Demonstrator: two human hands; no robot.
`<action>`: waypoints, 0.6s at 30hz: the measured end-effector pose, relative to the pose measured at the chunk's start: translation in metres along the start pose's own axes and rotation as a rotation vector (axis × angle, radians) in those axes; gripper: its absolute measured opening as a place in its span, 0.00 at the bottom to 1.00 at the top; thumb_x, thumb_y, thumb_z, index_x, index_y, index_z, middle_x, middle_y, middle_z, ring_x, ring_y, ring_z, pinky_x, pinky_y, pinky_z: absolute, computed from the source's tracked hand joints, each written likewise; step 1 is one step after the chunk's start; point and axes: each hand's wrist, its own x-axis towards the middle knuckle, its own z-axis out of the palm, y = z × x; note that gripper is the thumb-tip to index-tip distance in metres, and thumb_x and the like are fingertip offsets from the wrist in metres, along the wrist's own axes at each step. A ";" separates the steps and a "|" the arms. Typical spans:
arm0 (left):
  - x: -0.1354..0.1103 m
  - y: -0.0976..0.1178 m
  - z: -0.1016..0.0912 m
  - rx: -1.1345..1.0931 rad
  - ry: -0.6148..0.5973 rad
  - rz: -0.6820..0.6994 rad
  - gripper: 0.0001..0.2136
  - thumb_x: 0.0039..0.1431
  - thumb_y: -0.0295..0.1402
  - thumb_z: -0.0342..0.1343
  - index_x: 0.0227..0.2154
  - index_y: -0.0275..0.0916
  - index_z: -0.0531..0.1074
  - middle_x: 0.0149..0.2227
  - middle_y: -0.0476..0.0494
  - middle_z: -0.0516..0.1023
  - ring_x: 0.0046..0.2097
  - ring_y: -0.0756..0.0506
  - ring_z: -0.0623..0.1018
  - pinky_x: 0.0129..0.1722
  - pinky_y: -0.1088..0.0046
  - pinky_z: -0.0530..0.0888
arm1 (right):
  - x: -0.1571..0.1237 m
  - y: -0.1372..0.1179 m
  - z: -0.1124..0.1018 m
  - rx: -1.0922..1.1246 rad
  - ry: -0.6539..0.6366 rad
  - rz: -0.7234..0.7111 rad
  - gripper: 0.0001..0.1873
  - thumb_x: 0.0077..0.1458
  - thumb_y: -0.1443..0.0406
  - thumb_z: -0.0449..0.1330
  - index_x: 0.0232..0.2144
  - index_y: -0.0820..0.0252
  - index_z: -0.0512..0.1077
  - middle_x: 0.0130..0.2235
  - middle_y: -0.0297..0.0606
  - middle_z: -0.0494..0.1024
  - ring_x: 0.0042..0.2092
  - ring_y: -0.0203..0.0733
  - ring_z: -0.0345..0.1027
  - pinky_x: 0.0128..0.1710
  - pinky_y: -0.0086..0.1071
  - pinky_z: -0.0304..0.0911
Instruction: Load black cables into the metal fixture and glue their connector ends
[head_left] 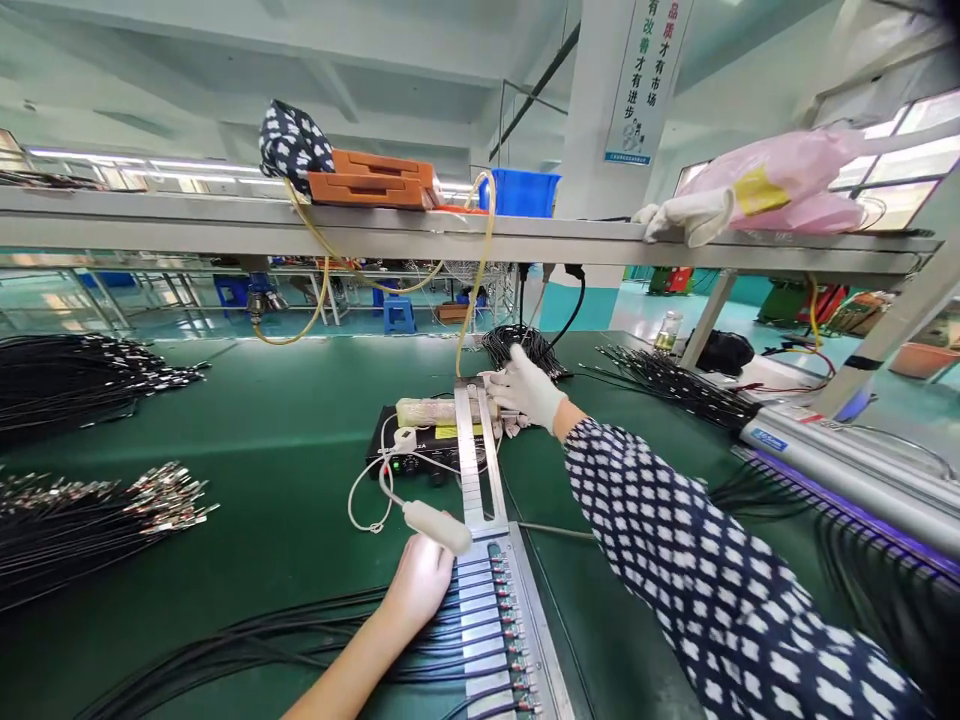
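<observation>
My left hand (pixel 420 578), bare, is closed at a white corded handle (pixel 439 526) above a metal fixture (pixel 531 600). Its fingertips are partly hidden by the handle. Black cables (pixel 300 630) lie across the fixture in a row, their small metal-ended connectors (pixel 510 620) along its right side. From the handle a cord loops to a black control box (pixel 424 455) with a green light. My right hand (pixel 529 390), in a white glove, reaches to the far end of a slotted metal rail (pixel 471 460). Its fingers are stretched out beside the rail, and I see nothing held.
Cable bundles lie left (pixel 67 385), lower left (pixel 97 520), and right (pixel 675 385); a coil (pixel 521 348) sits behind my right hand. A silver machine (pixel 862 480) stands at right. Overhead, a shelf (pixel 420 235) carries orange cases (pixel 375 180) and a blue bin (pixel 521 192). A yellow hose (pixel 480 290) hangs down.
</observation>
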 end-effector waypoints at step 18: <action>-0.082 -0.042 -0.138 0.342 -0.472 -0.127 0.14 0.53 0.49 0.53 0.32 0.45 0.75 0.37 0.44 0.81 0.39 0.40 0.76 0.44 0.67 0.70 | -0.233 0.160 -0.013 -0.486 -0.014 -0.079 0.19 0.53 0.59 0.62 0.47 0.55 0.68 0.40 0.37 0.70 0.36 0.41 0.64 0.42 0.40 0.63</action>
